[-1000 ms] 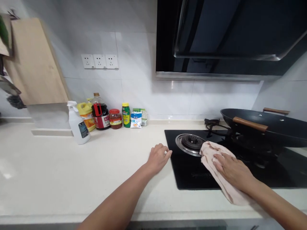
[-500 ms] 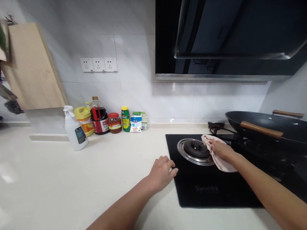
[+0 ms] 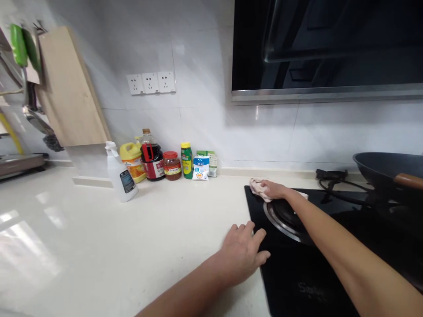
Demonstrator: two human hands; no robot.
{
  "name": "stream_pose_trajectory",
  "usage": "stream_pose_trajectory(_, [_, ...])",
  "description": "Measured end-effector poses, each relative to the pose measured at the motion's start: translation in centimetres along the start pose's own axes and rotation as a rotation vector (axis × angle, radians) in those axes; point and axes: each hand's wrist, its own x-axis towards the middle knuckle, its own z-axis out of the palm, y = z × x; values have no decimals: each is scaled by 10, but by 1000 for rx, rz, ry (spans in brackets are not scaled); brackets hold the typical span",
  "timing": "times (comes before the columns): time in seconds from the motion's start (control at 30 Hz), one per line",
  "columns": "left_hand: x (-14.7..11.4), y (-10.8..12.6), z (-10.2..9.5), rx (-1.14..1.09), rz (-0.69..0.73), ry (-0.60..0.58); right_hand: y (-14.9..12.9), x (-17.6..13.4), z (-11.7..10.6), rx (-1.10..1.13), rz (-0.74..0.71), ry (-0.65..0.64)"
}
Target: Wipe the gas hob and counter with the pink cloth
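Observation:
My right hand [image 3: 274, 190] presses a pale pink cloth [image 3: 256, 186] onto the far left corner of the black glass cooktop [image 3: 291, 273]. Part of the cloth shows beyond my forearm. A burner with a metal ring [image 3: 280, 224] lies just in front of that hand, partly hidden under the forearm. My left hand [image 3: 243, 248] rests at the cooktop's left edge, fingers apart and slightly bent, with nothing seen in it.
A black wok [image 3: 386, 169] stands at the right, beside a loose-looking black pan support [image 3: 332, 175]. Along the wall are a white spray bottle [image 3: 121, 178], a sauce jug [image 3: 153, 165], a red-lidded jar [image 3: 172, 166] and seasoning packs [image 3: 201, 168]. A range hood [image 3: 317, 57] hangs above.
My right hand has moved the cloth leftward, from the burner's right side to the cooktop's far left corner. The view has turned left. My left hand stays by the edge, its fingers more spread.

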Motion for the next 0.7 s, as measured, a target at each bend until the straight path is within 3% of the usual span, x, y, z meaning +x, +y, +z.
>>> stream_pose_trajectory(0.13, [-1,-2,-3,3,-64,44,-46,-6,10,49,-90,-92])
stream_pose_trajectory(0.3, [0,-10,-13,-24,-146,145,-78,-52,13,68,-211,-115])
stream_pose_trajectory(0.5, [1,-19,-22,-111,-198,191,-107,-160,10,21,-405,-33])
stream_pose_trajectory(0.6, [1,-19,-20,-182,-211,163,-108,-223,3,34,-404,-41])
stream_pose_trajectory(0.7, [0,-14,-18,-263,-226,106,-95,-268,-7,17,-303,-70])
